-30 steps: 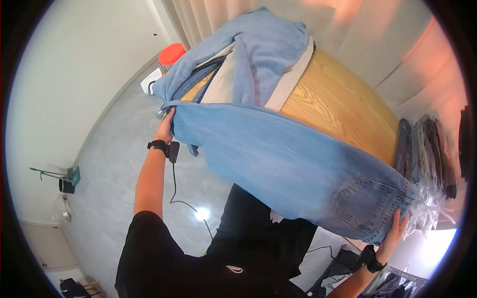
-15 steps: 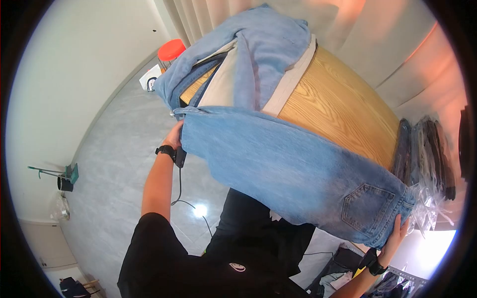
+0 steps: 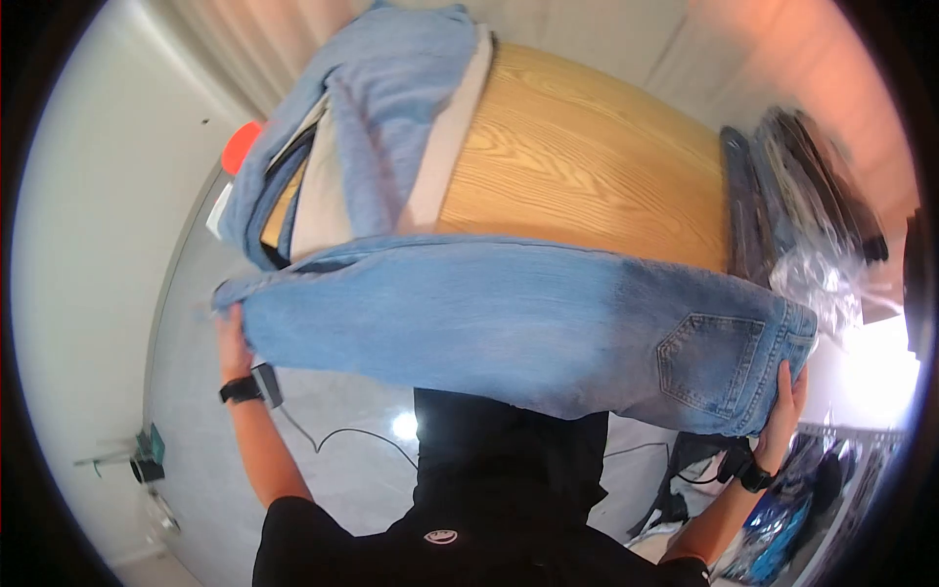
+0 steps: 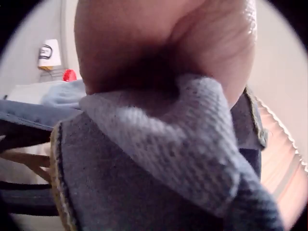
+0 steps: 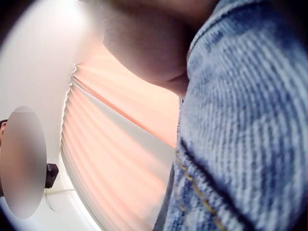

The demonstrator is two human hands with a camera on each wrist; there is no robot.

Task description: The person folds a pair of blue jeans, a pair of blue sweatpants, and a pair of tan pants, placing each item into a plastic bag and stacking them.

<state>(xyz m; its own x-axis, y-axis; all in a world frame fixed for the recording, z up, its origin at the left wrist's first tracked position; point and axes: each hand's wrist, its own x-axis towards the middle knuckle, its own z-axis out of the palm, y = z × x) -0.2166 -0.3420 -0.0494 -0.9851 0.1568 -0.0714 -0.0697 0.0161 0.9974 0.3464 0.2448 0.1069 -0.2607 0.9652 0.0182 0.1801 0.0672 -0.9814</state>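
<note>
A pair of blue jeans [image 3: 469,323], folded lengthwise, is stretched sideways in front of the body, with a back pocket showing near the waist end. The left hand [image 3: 233,347] grips the leg end; in the left wrist view that hand [image 4: 163,43] pinches a bunched fold of denim [image 4: 168,139]. At the waistband the right hand [image 3: 785,406] holds on, thumb over the near side. Close up in the right wrist view, the right hand [image 5: 144,48] is against the denim [image 5: 245,110]; its fingertips are hidden.
Behind the jeans stands a wooden table [image 3: 587,147] with light blue and beige garments [image 3: 391,108] at its left. Dark garments in clear plastic [image 3: 812,186] lie at the right. A red stool [image 3: 241,147] is at the left; a cable [image 3: 357,430] hangs below.
The view has turned to the right. The jeans now lie more level across the front, with the left hand farther left in view and the waist end raised slightly.
</note>
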